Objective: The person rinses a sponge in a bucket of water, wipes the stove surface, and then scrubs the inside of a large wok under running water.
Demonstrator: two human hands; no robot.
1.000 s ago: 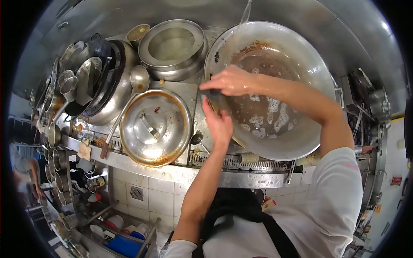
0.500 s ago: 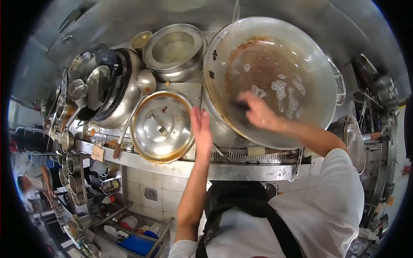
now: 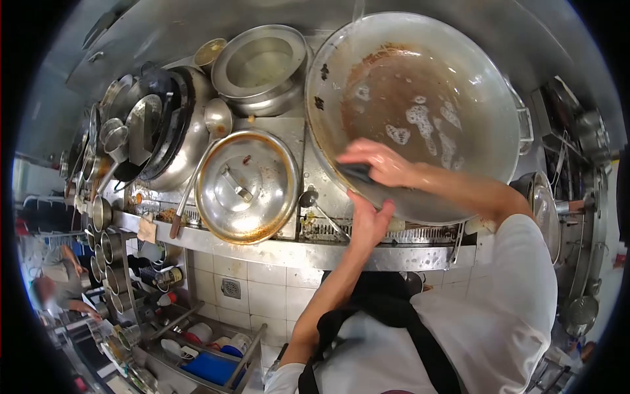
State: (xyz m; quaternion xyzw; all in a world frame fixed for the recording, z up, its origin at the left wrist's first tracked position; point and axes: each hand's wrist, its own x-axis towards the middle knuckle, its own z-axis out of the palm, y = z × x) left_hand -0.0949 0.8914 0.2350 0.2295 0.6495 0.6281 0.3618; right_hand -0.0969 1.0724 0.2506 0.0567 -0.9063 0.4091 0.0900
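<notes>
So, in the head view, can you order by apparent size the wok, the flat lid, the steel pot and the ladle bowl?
1. wok, clearly largest.
2. flat lid and steel pot: nearly alike; the lid sits nearer the camera, so no ranking.
3. ladle bowl, smallest.

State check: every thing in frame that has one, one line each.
wok: dirty, with brown residue and patches of suds inside.
scrubber: dark, pressed against the wok's near wall.
right hand: closed on the scrubber.
left hand: against the wok's near rim, grip unclear.
lid: lying handle up, rim stained brown.
pot: uncovered, looks empty.
</notes>
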